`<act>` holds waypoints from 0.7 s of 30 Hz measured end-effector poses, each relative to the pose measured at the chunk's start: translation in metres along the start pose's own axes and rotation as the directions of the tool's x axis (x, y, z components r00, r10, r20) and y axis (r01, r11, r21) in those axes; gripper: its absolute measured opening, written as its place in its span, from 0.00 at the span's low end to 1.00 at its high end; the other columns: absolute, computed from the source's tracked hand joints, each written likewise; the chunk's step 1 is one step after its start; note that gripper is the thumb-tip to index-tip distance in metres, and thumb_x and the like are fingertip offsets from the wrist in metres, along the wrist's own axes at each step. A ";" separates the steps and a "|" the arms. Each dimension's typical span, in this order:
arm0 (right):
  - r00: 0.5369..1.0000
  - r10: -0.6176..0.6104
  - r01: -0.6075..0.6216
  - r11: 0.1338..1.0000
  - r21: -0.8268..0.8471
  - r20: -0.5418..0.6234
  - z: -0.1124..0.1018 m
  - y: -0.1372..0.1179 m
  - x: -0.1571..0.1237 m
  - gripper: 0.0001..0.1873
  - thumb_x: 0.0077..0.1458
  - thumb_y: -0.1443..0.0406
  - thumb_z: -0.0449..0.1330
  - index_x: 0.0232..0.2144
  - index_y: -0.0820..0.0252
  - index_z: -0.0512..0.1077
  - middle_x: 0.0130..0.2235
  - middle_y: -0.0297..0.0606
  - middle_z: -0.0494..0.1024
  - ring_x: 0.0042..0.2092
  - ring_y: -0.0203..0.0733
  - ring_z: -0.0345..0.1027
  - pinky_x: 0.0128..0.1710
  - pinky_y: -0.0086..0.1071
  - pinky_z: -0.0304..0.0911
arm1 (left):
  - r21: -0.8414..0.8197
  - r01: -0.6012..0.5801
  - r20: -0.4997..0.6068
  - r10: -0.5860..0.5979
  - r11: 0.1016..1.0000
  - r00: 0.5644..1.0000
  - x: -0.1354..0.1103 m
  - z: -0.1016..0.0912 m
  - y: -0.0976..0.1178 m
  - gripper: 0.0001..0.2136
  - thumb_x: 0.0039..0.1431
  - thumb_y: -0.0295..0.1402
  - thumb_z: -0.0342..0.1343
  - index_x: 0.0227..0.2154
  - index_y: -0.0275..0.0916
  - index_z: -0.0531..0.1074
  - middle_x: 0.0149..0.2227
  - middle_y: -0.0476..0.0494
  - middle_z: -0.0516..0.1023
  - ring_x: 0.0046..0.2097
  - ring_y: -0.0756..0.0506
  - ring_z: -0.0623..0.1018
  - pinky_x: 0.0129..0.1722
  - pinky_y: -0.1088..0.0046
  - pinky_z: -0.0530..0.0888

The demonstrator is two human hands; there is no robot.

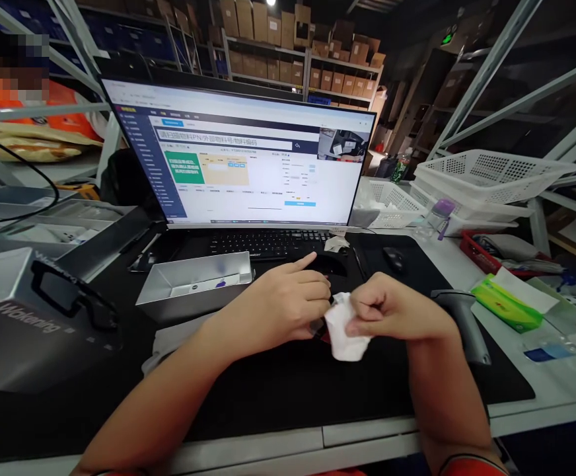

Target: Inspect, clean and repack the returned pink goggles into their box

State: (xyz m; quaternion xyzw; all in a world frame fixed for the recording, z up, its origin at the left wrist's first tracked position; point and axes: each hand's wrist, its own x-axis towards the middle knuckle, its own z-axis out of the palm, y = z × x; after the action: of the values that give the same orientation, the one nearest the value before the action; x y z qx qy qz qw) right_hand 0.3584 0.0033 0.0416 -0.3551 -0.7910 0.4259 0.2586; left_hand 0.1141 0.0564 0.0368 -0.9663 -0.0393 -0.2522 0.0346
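Observation:
Above the black desk mat, my right hand [382,311] is closed on a crumpled white tissue [346,337], pinched between thumb and fingers. My left hand [288,301] is beside it, with the index finger stretched out and the other fingers curled round something dark that they mostly hide. The tissue's left edge meets the left hand's fingertips. Left of the hands sits an open silver box [199,284] with a white card or packet inside. A grey cloth or bag [172,340] lies partly behind my left forearm.
A monitor [248,165] and keyboard [248,244] stand ahead. At right are a mouse [394,259], a handheld scanner [469,327], a green tissue pack [506,304] and white baskets [491,175]. A large silver box [20,324] is at left. Another person [65,109] is at far left.

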 end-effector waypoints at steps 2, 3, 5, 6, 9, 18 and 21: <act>0.991 -0.048 0.046 0.999 0.022 0.125 -0.017 0.005 -0.007 0.29 0.55 0.63 0.67 0.18 0.58 0.49 0.20 0.23 0.51 0.24 0.27 0.43 0.23 0.27 0.42 | -0.018 0.005 0.001 -0.005 1.000 1.000 0.000 -0.001 0.001 0.03 0.64 0.27 0.57 0.34 0.37 0.74 0.37 0.47 0.79 0.48 0.45 0.79 0.72 0.54 0.57; 0.985 -0.051 0.045 0.998 0.039 0.165 -0.021 0.006 -0.009 0.29 0.56 0.63 0.67 0.17 0.58 0.50 0.20 0.24 0.52 0.24 0.27 0.43 0.23 0.27 0.42 | -0.031 0.010 0.000 -0.010 0.999 1.000 0.000 0.000 0.002 0.04 0.64 0.26 0.56 0.33 0.37 0.74 0.36 0.47 0.79 0.47 0.45 0.79 0.71 0.55 0.57; 0.984 -0.010 -0.006 0.996 0.087 0.177 -0.017 0.003 -0.009 0.29 0.55 0.62 0.67 0.17 0.58 0.50 0.20 0.23 0.51 0.24 0.27 0.42 0.22 0.27 0.42 | -0.061 0.011 0.001 -0.011 0.998 1.000 0.001 0.002 0.005 0.05 0.63 0.27 0.56 0.31 0.38 0.73 0.35 0.47 0.79 0.45 0.46 0.79 0.71 0.56 0.59; 0.990 0.026 -0.041 0.993 0.108 0.137 -0.010 -0.001 -0.007 0.30 0.55 0.62 0.67 0.18 0.57 0.49 0.20 0.23 0.49 0.24 0.27 0.41 0.22 0.27 0.42 | -0.067 0.005 0.004 -0.005 0.998 1.000 0.002 0.005 0.006 0.05 0.63 0.27 0.57 0.31 0.38 0.74 0.35 0.47 0.79 0.44 0.46 0.79 0.70 0.57 0.60; 0.985 0.139 -0.132 0.989 0.071 -0.104 0.016 -0.012 0.000 0.28 0.55 0.64 0.66 0.20 0.57 0.48 0.22 0.23 0.48 0.25 0.28 0.40 0.22 0.26 0.41 | -0.023 -0.024 -0.004 0.023 0.999 1.000 0.004 0.011 0.009 0.04 0.62 0.26 0.58 0.31 0.38 0.75 0.33 0.46 0.79 0.42 0.46 0.79 0.69 0.58 0.62; 0.982 -0.110 0.105 0.994 0.043 0.154 -0.019 0.005 -0.011 0.29 0.56 0.62 0.67 0.17 0.58 0.51 0.20 0.26 0.54 0.25 0.29 0.46 0.25 0.29 0.44 | -0.053 -0.003 -0.039 0.001 0.999 0.999 -0.003 -0.007 0.003 0.04 0.62 0.26 0.57 0.33 0.39 0.75 0.38 0.47 0.80 0.48 0.46 0.79 0.73 0.55 0.55; 0.996 -0.032 0.025 0.997 0.079 0.079 -0.008 0.000 -0.009 0.30 0.55 0.60 0.68 0.17 0.57 0.50 0.20 0.25 0.52 0.25 0.29 0.44 0.24 0.29 0.43 | -0.063 -0.004 -0.041 0.001 0.998 0.999 0.000 -0.002 0.003 0.05 0.62 0.26 0.57 0.31 0.38 0.75 0.35 0.47 0.80 0.45 0.46 0.80 0.72 0.56 0.57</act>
State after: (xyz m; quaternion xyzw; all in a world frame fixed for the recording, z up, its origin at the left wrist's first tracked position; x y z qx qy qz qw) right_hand 0.3695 0.0002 0.0442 -0.3161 -0.7884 0.4666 0.2464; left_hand 0.1133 0.0536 0.0383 -0.9615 -0.0294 -0.2732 0.0052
